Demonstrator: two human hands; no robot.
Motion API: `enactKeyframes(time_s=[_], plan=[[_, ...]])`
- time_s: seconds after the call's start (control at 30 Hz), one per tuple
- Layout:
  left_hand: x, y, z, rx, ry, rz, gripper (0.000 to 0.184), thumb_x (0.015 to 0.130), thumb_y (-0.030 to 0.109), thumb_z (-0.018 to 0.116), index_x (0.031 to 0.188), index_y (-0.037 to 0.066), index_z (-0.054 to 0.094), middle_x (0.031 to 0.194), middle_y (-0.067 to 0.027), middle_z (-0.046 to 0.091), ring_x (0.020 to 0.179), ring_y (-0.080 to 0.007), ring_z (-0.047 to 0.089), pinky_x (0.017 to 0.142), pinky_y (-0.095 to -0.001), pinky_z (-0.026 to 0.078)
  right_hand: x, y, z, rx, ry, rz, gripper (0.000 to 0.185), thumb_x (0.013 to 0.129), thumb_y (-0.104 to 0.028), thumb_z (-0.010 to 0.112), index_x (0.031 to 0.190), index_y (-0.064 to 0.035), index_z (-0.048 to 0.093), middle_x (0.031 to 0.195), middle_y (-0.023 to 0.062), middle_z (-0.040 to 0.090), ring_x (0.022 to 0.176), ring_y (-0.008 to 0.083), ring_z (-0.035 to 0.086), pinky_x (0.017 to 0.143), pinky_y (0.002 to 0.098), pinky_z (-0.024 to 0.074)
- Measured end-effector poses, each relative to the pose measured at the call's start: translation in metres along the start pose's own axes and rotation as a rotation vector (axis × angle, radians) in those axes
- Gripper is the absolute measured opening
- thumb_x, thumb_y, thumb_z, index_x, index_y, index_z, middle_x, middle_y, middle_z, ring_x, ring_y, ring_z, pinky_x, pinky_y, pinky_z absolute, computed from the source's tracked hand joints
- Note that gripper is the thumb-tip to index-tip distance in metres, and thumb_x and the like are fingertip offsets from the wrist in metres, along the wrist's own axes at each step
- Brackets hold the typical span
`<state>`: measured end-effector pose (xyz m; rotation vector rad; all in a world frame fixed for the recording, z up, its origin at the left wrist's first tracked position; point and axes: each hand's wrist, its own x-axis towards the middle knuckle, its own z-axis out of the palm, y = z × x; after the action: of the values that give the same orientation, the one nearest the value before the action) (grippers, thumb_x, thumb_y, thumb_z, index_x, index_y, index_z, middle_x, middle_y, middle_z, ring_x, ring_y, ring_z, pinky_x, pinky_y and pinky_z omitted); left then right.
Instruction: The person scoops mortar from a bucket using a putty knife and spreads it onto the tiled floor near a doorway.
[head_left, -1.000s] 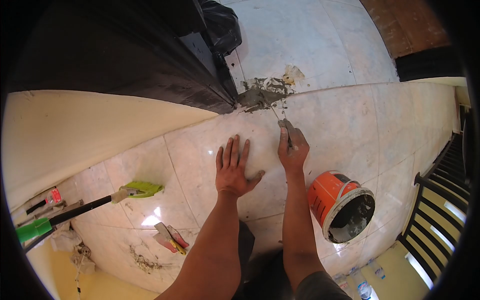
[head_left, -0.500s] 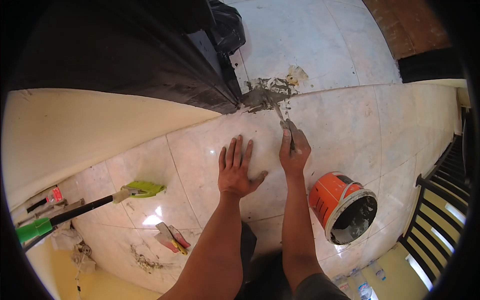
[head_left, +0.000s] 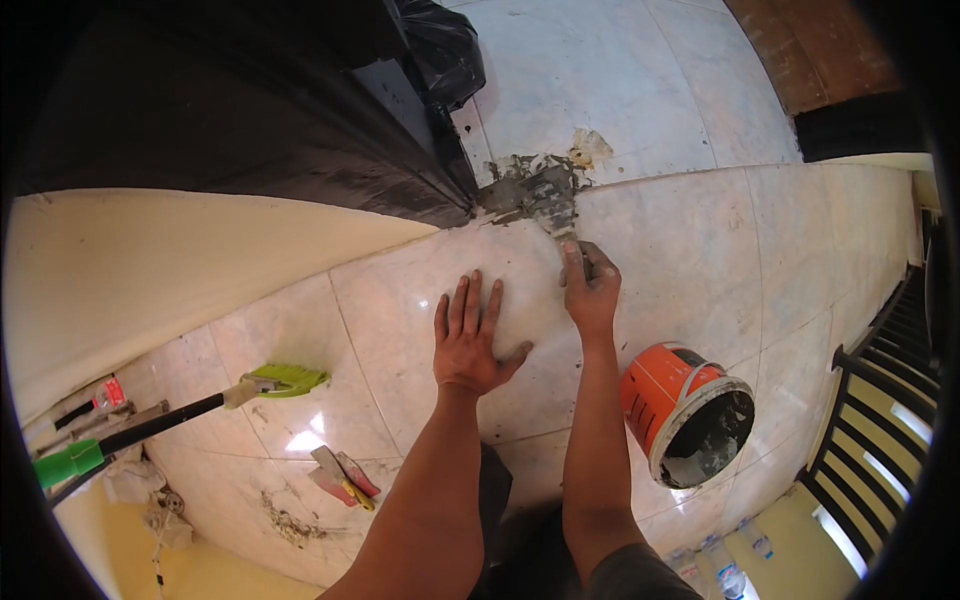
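Cream wall: The cream wall point(head_left: 200, 240) is seen at the far left, with its top part hidden by a black sheet point(head_left: 250, 120).
Green brush: A green brush point(head_left: 288, 379) is joined to a black pole point(head_left: 165, 422), and a bright green grip point(head_left: 68, 462) is fixed on the pole.
Tools on the floor: Flat tools with red and yellow parts point(head_left: 345, 480) are laid on the tiles, near a dirty patch point(head_left: 290, 522).
Black bag: A shiny black bag point(head_left: 438, 55) is set by the sheet, at the top.
Left hand: The left hand point(head_left: 468, 350) is laid palm down on the tiles point(head_left: 390, 300), with its fingers spread apart.
Grey paste: Grey paste point(head_left: 505, 195) is smeared on the floor, right by the corner of the black sheet.
Scraper: The scraper's point(head_left: 553, 200) wide blade is rested on the right part of the paste, and its handle is pointed at the person.
Right hand: The scraper's handle is gripped by the right hand point(head_left: 592, 285), with thumb and fingers closed on it.
Orange bucket: An orange bucket point(head_left: 652, 395) is placed beside the right forearm, and its inside is coated with grey.
Bottles: Clear bottles point(head_left: 728, 580) are seen at the bottom.
Black railing: Black bars point(head_left: 850, 440) are seen at the far right.
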<state>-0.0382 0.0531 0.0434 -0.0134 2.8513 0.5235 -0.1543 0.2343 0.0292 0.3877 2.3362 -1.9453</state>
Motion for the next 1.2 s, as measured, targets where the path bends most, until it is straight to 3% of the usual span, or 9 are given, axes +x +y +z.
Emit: enactKeyframes(time_s=[0.27, 0.33, 0.67, 0.83, 1.03, 1.2], plan=[[0.000, 0.000, 0.000, 0.004, -0.026, -0.010, 0.113, 0.090, 0.072, 0.073, 0.180, 0.023, 0.025, 0.187, -0.0118, 0.015, 0.172, -0.0323, 0.012, 0.139, -0.0568, 0.010, -0.006, 0.003, 0.003, -0.126, 0.161, -0.130, 0.029, 0.113, -0.025, 0.069, 0.100, 0.0010, 0.074, 0.068, 0.0004, 0.061, 0.060, 0.0067, 0.052, 0.056, 0.0284, 0.0410], [0.000, 0.000, 0.001, 0.006, -0.023, -0.009, 0.113, 0.090, 0.072, 0.073, 0.180, 0.022, 0.025, 0.187, -0.0118, 0.015, 0.173, -0.0322, 0.012, 0.139, -0.0567, 0.010, -0.009, 0.006, 0.002, 0.006, 0.239, 0.025, 0.031, 0.114, -0.026, 0.067, 0.099, 0.0003, 0.073, 0.067, -0.0001, 0.061, 0.059, 0.0063, 0.052, 0.056, 0.0281, 0.0402], [0.000, 0.000, 0.000, -0.005, -0.009, -0.003, 0.113, 0.089, 0.070, 0.075, 0.179, 0.022, 0.027, 0.187, -0.0127, 0.017, 0.173, -0.0326, 0.013, 0.139, -0.0566, 0.009, -0.019, -0.002, 0.026, 0.245, 0.071, 0.157, 0.033, 0.113, -0.026, 0.068, 0.093, -0.0010, 0.070, 0.065, -0.0020, 0.058, 0.058, 0.0055, 0.048, 0.054, 0.0280, 0.0377], [0.000, 0.000, -0.002, -0.012, -0.010, -0.006, 0.113, 0.089, 0.070, 0.076, 0.179, 0.022, 0.028, 0.187, -0.0128, 0.017, 0.173, -0.0327, 0.013, 0.139, -0.0565, 0.009, -0.014, 0.007, 0.028, -0.049, 0.156, -0.014, 0.028, 0.111, -0.022, 0.070, 0.094, 0.0003, 0.070, 0.067, 0.0037, 0.059, 0.060, 0.0100, 0.053, 0.056, 0.0323, 0.0426], [0.001, 0.002, -0.003, -0.007, -0.021, -0.013, 0.114, 0.088, 0.070, 0.076, 0.179, 0.022, 0.027, 0.187, -0.0127, 0.018, 0.173, -0.0321, 0.013, 0.139, -0.0556, 0.008, -0.021, 0.003, 0.038, -0.164, 0.303, -0.198, 0.022, 0.110, -0.019, 0.069, 0.100, -0.0003, 0.072, 0.069, 0.0116, 0.062, 0.060, 0.0173, 0.058, 0.059, 0.0346, 0.0473], [0.001, 0.001, -0.003, -0.004, -0.021, -0.010, 0.114, 0.089, 0.071, 0.075, 0.179, 0.022, 0.027, 0.187, -0.0126, 0.017, 0.173, -0.0318, 0.013, 0.139, -0.0554, 0.008, -0.022, 0.006, 0.037, -0.066, 0.337, -0.115, 0.027, 0.113, -0.023, 0.067, 0.100, 0.0004, 0.071, 0.067, 0.0059, 0.061, 0.058, 0.0125, 0.055, 0.056, 0.0325, 0.0445]])
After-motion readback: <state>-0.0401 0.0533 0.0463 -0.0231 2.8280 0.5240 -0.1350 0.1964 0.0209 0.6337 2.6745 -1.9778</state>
